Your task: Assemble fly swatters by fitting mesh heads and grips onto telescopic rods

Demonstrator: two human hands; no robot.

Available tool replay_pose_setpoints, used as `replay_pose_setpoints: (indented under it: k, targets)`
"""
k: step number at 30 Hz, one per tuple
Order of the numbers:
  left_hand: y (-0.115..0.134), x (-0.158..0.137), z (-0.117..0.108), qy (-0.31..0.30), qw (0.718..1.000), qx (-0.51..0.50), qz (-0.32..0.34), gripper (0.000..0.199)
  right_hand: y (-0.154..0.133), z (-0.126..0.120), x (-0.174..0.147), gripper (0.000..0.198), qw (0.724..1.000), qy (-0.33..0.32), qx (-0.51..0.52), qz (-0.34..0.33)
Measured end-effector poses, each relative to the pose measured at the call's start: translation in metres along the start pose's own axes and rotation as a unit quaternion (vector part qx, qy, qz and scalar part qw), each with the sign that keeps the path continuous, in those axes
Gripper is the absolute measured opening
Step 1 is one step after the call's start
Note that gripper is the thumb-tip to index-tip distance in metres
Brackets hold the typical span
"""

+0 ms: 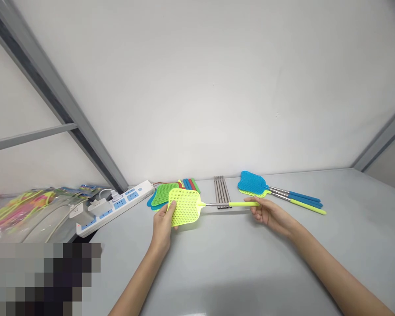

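A yellow fly swatter (186, 206) with a short metal rod and a yellow grip is held level above the table, between my two hands. My left hand (163, 224) is closed on the edge of its perforated head, thumb on top. At the other end, my right hand (265, 213) pinches the tip of the yellow handle. Just behind the swatter lie several metal rods (221, 189) side by side. To the right rests a pile of assembled swatters (253, 182), blue ones over a yellow one. Loose green and blue swatter heads (164, 195) are stacked behind my left hand.
Coloured handle grips (191, 184) lie beside the loose heads. A white power strip (118, 204) with plugs and cables stands on the left, near clear plastic packages (23, 210). The grey table (237, 263) meets a white wall (217, 87) at the back. The lower left corner is pixelated.
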State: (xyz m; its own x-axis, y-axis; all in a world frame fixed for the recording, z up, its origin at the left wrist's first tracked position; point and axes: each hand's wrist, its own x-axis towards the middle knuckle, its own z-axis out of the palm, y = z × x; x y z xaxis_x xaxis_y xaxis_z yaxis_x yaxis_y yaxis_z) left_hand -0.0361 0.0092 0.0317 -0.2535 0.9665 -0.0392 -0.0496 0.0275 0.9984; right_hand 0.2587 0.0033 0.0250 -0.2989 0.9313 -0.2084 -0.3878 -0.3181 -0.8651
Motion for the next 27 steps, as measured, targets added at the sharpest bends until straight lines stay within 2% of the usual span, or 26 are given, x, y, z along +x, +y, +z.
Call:
replay_pose_setpoints:
  k: [3,6,10,13,18,20,23,25,27]
  targets:
    - [0.001,-0.001,0.001,-0.004,1.0,-0.031,-0.004,0.041,0.001,-0.007,0.005,0.022,0.999,0.018,0.015,-0.047]
    - [0.001,-0.003,0.003,-0.018,0.999,-0.044,-0.003,0.042,0.002,-0.01,0.008,0.022,0.998,0.02,-0.002,-0.054]
    - [0.001,-0.006,0.005,-0.045,0.999,-0.012,0.002,0.047,0.001,-0.01,0.007,0.022,0.998,0.034,-0.018,-0.058]
    - [0.0,-0.009,0.01,-0.07,0.997,0.014,0.005,0.047,0.0,-0.007,0.005,0.02,0.997,0.038,0.013,-0.066]
    - [-0.005,-0.022,0.022,-0.204,0.978,0.03,-0.008,0.046,0.009,0.01,0.001,0.022,0.997,-0.002,0.075,-0.027]
    - [-0.008,-0.028,0.027,-0.249,0.968,0.039,-0.001,0.042,0.016,0.019,0.0,0.024,0.998,-0.034,0.051,0.002]
    - [-0.013,-0.034,0.031,-0.294,0.953,0.066,0.022,0.037,0.024,0.031,0.0,0.021,0.998,-0.051,0.023,0.007]
    - [-0.015,-0.035,0.031,-0.287,0.951,0.104,0.048,0.036,0.028,0.036,0.001,0.018,0.999,-0.04,0.029,-0.003]
    - [-0.015,-0.035,0.03,-0.202,0.956,0.184,0.106,0.039,0.03,0.04,0.002,0.016,0.999,-0.019,0.034,-0.017]
